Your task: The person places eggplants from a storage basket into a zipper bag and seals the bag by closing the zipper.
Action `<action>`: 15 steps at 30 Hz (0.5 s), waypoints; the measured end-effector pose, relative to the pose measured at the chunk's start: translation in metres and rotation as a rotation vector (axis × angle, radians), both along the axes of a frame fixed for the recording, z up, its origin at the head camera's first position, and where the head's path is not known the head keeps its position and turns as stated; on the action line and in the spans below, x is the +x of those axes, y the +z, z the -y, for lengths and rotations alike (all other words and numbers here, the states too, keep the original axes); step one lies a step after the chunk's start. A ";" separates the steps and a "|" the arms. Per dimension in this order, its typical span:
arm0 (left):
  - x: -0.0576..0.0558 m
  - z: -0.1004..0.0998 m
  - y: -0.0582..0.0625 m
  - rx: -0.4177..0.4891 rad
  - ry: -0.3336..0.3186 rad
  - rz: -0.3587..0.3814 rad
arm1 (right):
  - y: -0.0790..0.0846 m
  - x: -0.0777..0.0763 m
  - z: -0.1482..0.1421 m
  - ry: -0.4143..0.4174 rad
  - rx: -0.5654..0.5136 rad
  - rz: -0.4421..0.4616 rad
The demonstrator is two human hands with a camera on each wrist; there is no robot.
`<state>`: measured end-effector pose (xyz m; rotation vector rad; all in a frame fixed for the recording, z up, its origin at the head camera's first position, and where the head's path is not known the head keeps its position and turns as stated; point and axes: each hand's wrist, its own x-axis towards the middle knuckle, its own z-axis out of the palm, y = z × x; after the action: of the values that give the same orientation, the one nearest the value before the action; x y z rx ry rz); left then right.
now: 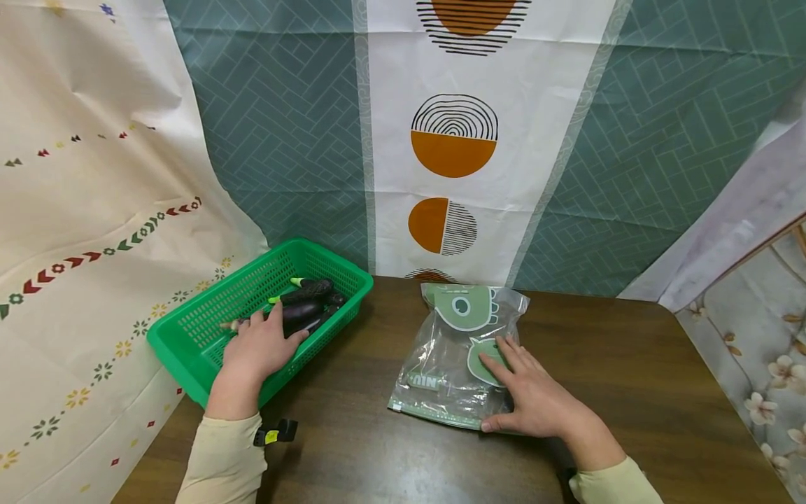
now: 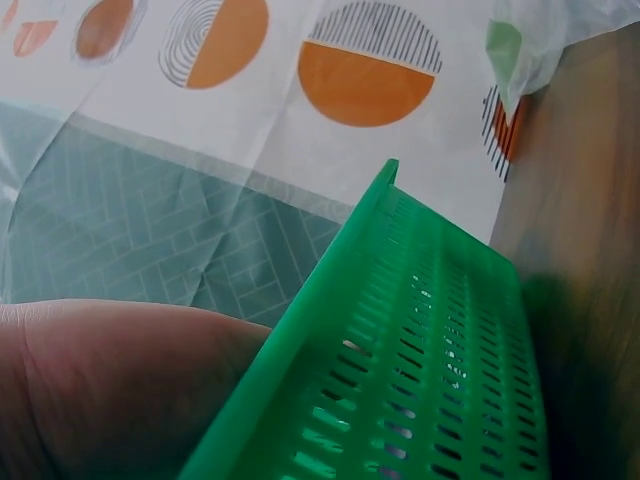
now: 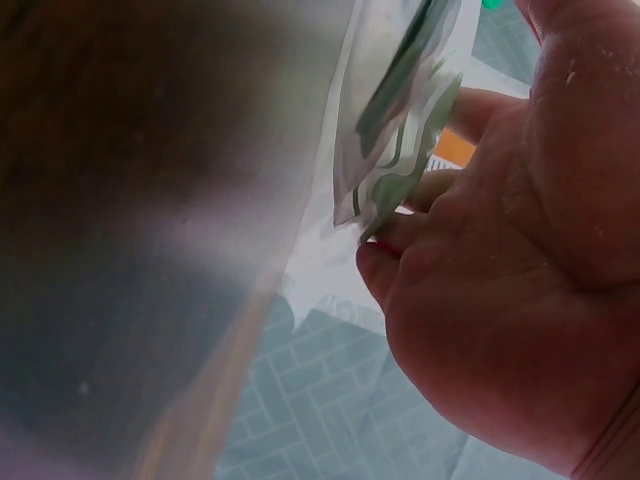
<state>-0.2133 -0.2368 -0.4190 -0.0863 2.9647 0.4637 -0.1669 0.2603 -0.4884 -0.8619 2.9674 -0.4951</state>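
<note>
My left hand (image 1: 258,346) reaches over the near side of the green basket (image 1: 189,381), its fingers relaxed beside the dark purple eggplants (image 1: 302,311). Whether the fingertips touch an eggplant cannot be made out. In the left wrist view, the basket's slotted wall (image 2: 430,350) hides most of that hand, leaving part of it (image 2: 130,385) in sight. My right hand (image 1: 535,392) rests with spread fingers on a clear zip bag (image 1: 434,350) printed with green cartoon shapes. The bag lies flat, its zip edge towards me. From the right wrist, the palm (image 3: 500,250) shows beside the bag's edge (image 3: 400,150).
A brown wooden table (image 1: 352,448) carries the basket and bag. Behind it hangs a patterned cloth (image 1: 302,140) in teal and white with orange circles. Cream cloth (image 1: 94,245) borders the left side, and a floral cloth (image 1: 755,350) the right.
</note>
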 end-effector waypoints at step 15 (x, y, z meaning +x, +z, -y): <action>-0.002 0.007 0.010 -0.070 -0.085 0.032 | 0.000 0.000 0.000 -0.012 0.003 0.051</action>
<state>-0.2153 -0.2440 -0.4090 0.0253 2.9390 0.3443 -0.1668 0.2607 -0.4882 -0.8192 2.9275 -0.5055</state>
